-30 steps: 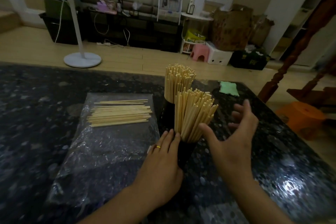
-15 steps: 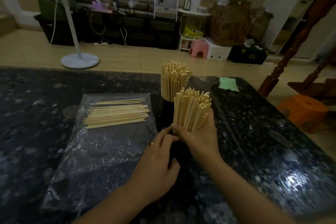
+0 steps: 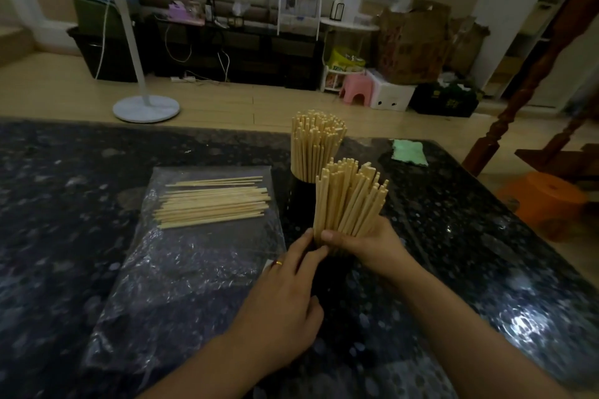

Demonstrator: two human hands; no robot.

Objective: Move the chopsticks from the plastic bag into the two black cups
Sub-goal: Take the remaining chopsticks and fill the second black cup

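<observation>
Chopsticks [image 3: 212, 204] remain on plastic bag [image 3: 181, 269], left of near black cup [image 3: 327, 272]. Your right hand [image 3: 366, 241] clenches bundle [image 3: 348, 197] standing in near cup; left hand [image 3: 285, 298] steadies cup wall, fingers curled round it. Risk: cup looks crammed, so squeezing or tilting could tip it or spill sticks. Far cup [image 3: 299, 186] behind looks full.

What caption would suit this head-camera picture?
Both hands, left hand and right hand, gather chopsticks in the near black cup; more lie on the plastic bag.
</observation>
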